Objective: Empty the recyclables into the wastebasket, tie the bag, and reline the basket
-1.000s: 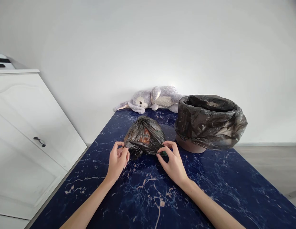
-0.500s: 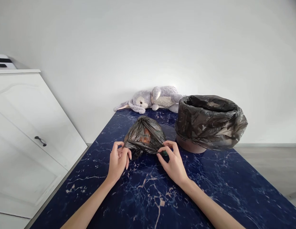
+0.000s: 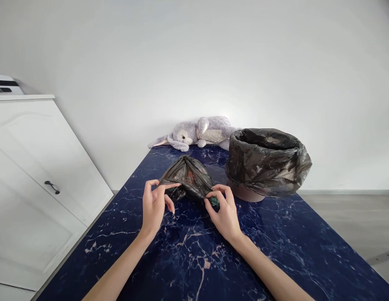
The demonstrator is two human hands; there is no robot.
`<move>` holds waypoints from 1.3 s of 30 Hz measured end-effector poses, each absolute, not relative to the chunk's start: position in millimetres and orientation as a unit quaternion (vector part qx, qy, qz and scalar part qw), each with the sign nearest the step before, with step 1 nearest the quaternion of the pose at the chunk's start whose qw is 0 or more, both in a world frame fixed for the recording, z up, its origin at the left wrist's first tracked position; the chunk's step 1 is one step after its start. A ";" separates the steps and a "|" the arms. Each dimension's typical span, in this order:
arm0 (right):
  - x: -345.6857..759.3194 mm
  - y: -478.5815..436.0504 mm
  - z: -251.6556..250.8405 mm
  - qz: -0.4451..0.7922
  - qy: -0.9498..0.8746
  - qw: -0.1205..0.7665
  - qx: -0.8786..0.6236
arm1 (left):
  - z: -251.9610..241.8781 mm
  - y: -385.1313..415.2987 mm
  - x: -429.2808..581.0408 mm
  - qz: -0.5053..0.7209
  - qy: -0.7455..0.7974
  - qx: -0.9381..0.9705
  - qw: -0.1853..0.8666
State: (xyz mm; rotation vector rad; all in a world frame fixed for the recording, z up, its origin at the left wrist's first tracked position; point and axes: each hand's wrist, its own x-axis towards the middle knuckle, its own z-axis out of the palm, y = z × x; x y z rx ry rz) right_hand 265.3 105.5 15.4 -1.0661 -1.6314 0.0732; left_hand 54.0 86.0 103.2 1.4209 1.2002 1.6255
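Two bare forearms are reaching in from the bottom edge over a dark blue marbled tabletop (image 3: 194,267). The left hand (image 3: 153,207) is pinching the left edge of a small black plastic bag (image 3: 190,177), with thumb and forefinger closed on the film and the other fingers (image 3: 171,207) curling loose. The right hand (image 3: 225,211) is gripping the bag's right edge, clenched on a gathered bit of plastic. The bag is lying on the tabletop between the hands, bulging and bunched to a peak at its far side.

This grip is probably working best when each pinch is taking a full fold of film, not a thin edge. Both hands should be pulling evenly so the plastic is not tearing.

Just beyond, to the right, a round bin (image 3: 266,161) with a black liner is standing open. At the far end a grey plush toy (image 3: 194,133) is lying against the wall. A white cabinet (image 3: 34,175) is standing at left.

Orange and green are showing through the bag, but its contents are hard to make out. The bin's inside is hidden, and the elbows are cut off.
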 end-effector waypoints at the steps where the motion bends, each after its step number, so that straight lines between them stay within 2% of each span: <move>1: 265.7 105.7 16.0 0.022 -0.687 0.564 -0.457 | 106.8 86.0 56.6 0.627 0.457 0.535 0.335; 9: 265.8 94.9 30.2 -0.009 -0.682 0.584 -0.440 | 137.1 83.2 77.6 0.620 0.450 0.509 0.393; 14: 257.2 79.1 36.2 0.033 -0.776 0.506 -0.374 | 151.3 79.3 83.7 0.556 0.440 0.572 0.413; 22: 245.6 82.3 18.0 0.090 -0.760 0.474 -0.435 | 164.8 64.2 95.5 0.500 0.409 0.677 0.354; 39: 245.6 76.6 28.0 0.083 -0.811 0.451 -0.362 | 177.9 107.1 73.5 0.611 0.433 0.578 0.325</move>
